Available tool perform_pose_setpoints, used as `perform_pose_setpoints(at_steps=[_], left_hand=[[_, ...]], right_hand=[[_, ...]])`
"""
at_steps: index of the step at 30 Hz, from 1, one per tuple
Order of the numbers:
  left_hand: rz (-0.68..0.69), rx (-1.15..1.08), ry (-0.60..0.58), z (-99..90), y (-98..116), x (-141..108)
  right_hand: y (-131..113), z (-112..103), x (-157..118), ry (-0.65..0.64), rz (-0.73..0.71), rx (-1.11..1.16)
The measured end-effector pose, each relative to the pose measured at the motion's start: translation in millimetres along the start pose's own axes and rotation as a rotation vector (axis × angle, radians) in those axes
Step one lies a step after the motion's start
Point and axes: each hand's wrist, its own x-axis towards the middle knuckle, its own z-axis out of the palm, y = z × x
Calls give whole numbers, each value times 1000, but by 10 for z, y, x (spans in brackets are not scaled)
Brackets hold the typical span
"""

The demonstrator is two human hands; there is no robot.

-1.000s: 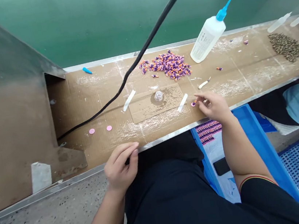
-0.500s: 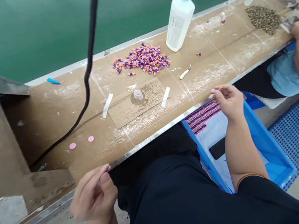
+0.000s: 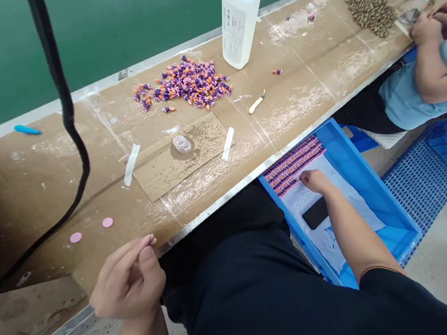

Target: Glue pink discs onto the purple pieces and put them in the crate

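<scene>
My left hand [image 3: 129,279] is raised in front of the bench's near edge, thumb and fingertips pinched together; whatever is between them is too small to name. My right hand [image 3: 315,181] reaches down into a blue bin [image 3: 392,211], its fingers closed at the end of the nearest row of small purple, orange and pink pieces [image 3: 295,163]. What its fingertips hold is hidden. Those rows lie on a white sheet [image 3: 345,195], beside a black phone [image 3: 315,213]. More such pieces form a loose pile [image 3: 191,84] on the bench.
A white bottle [image 3: 240,22] stands behind the pile. A small clear cup [image 3: 182,144] sits on wet, taped cardboard [image 3: 157,181]. Two pink discs [image 3: 108,222] and a black cable [image 3: 70,116] are at left. At right, a co-worker's hands [image 3: 429,25] are near a brownish pile [image 3: 370,13].
My right hand has moved down and left from beside the bench edge to the rows in the bin. My left hand keeps its pinch. The view has shifted to the right.
</scene>
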Motion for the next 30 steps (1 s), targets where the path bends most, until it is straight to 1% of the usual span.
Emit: perform_pose_setpoints(at_steps=[2, 5, 7, 12, 13, 16, 18, 21, 26, 28, 29, 30], left_hand=[[5, -7, -22, 3, 0, -9], [23, -21, -24, -5, -19, -42], [7, -19, -39, -13, -39, -63], [-34, 3, -73, -18, -60, -75], [-35, 5, -66, -18, -55, -72], [-100, 19, -107, -23, -35, -62], [-106, 18, -112, -27, -31, -57], [-44, -5, -62, -18, -47, -51], [-26, -44, -58, -1, -105, -79], [-11, -25, -40, -60, -132, -126], [-13, 1, -13, -116, -137, -154], [-57, 33, 19, -189, -131, -179]], right_hand=[[21, 5, 43, -24, -24, -13], [52, 18, 62, -56, -58, -1], [71, 30, 53, -85, -57, 19], [82, 57, 12, -156, -9, 77], [74, 59, 5, -163, 5, 84], [30, 54, -9, -177, 60, 85], [-8, 49, -14, -181, 97, 73], [-64, 44, -14, -181, 140, 58], [-116, 49, 14, -173, 208, 81], [-121, 55, 18, -178, 236, 112], [-124, 56, 14, -183, 243, 136], [-127, 55, 4, -187, 244, 164]])
